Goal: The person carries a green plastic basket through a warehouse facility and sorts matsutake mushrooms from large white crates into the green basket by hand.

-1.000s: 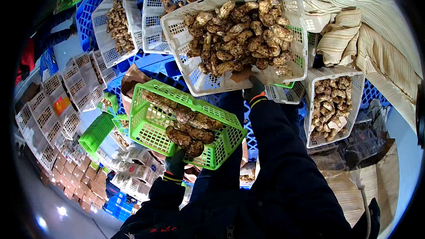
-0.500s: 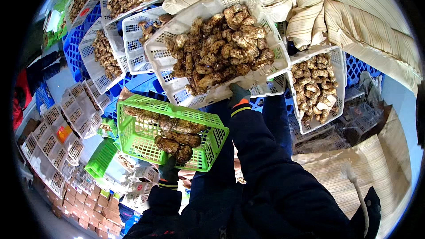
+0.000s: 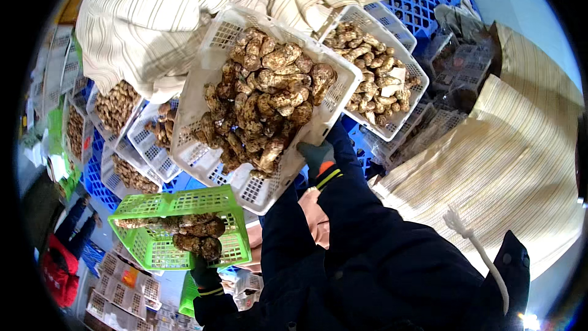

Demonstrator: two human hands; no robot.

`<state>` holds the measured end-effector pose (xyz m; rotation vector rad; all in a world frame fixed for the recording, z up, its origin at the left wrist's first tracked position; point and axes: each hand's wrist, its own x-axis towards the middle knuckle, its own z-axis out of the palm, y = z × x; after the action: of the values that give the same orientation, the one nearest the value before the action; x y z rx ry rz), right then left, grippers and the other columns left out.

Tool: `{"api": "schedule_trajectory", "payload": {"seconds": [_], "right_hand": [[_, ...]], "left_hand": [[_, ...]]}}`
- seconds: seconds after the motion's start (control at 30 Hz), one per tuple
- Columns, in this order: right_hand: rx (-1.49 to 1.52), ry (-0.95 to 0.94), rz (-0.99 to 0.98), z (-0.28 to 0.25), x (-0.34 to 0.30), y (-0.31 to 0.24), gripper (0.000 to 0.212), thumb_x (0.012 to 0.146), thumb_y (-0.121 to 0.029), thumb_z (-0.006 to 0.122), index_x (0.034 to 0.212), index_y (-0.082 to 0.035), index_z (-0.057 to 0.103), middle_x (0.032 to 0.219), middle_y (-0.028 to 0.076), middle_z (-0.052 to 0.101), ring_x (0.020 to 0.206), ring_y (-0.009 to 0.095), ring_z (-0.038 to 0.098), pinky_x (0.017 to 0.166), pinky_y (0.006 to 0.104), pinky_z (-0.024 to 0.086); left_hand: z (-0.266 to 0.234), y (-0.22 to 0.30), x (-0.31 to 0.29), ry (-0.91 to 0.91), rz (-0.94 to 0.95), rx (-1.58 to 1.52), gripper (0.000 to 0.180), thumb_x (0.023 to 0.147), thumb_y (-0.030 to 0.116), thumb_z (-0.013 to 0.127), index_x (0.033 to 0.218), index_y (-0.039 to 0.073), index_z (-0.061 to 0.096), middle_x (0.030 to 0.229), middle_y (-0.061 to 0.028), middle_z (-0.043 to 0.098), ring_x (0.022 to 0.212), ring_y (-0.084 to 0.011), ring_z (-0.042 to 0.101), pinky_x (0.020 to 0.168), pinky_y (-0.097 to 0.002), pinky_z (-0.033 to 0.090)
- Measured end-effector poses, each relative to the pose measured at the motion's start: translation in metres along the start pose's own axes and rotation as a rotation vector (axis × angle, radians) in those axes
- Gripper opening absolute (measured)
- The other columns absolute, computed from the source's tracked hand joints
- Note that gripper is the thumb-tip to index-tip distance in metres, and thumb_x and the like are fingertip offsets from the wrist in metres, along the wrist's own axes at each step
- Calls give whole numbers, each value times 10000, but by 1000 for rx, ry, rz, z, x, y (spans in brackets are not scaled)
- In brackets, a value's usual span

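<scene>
Fingers: gloved right hand (image 3: 316, 157) clamps the near rim of the white basket (image 3: 208, 67); gloved left hand (image 3: 204, 270) is closed on the near edge of the green basket (image 3: 150, 205)
Lie: white basket stretches up and away from the right fingers, long axis slanting toward the striped cloth (image 3: 147, 18); green basket sits low on the left, well apart
Nearer hand: right to white, left to green
Materials: stiff perforated plastic lattice, both rectangular
Contents: knobbly brown mushrooms (image 3: 263, 98) heaped in the white one, few in the green
Around: more filled white baskets (image 3: 380, 76) on blue crates (image 3: 422, 6)

Both gloved hands, left (image 3: 205, 276) and right (image 3: 316, 158), gripping
</scene>
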<state>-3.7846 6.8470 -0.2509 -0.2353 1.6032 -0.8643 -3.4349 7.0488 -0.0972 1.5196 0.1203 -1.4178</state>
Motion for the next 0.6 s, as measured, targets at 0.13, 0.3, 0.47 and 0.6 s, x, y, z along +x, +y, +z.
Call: {"api": "schedule_trajectory", "payload": {"seconds": [0.13, 0.3, 0.47, 0.6], "right_hand": [[198, -104, -11, -58, 9, -45, 281, 670, -7, 652, 943, 2, 590, 835, 69, 609, 727, 185, 584, 649, 320, 482], [-103, -18, -85, -149, 3, -95, 280, 637, -102, 690, 876, 16, 604, 789, 55, 611, 688, 157, 570, 605, 301, 468], [-338, 46, -217, -224, 32, -120, 268, 644, -86, 678, 855, 51, 586, 769, 74, 616, 655, 137, 554, 573, 295, 463], [-870, -16, -412, -330, 114, -126, 186, 759, -64, 536, 890, 61, 578, 794, 119, 613, 668, 186, 587, 529, 293, 460]], "left_hand": [[46, 15, 13, -81, -2, 47, 557, 766, 139, 575, 1266, 47, 347, 1205, -152, 450, 1045, -316, 493, 841, -441, 455], [89, 27, 20, -151, -16, 102, 595, 754, 179, 598, 1267, 27, 337, 1212, -159, 442, 1052, -304, 492, 841, -425, 454], [183, 37, 15, -285, -19, 228, 578, 733, 129, 615, 1238, 1, 363, 1179, -149, 470, 1033, -293, 508, 852, -422, 447], [225, 16, 31, -280, -67, 308, 575, 726, 113, 618, 1233, 3, 370, 1167, -136, 477, 1023, -279, 511, 851, -409, 448]]}}
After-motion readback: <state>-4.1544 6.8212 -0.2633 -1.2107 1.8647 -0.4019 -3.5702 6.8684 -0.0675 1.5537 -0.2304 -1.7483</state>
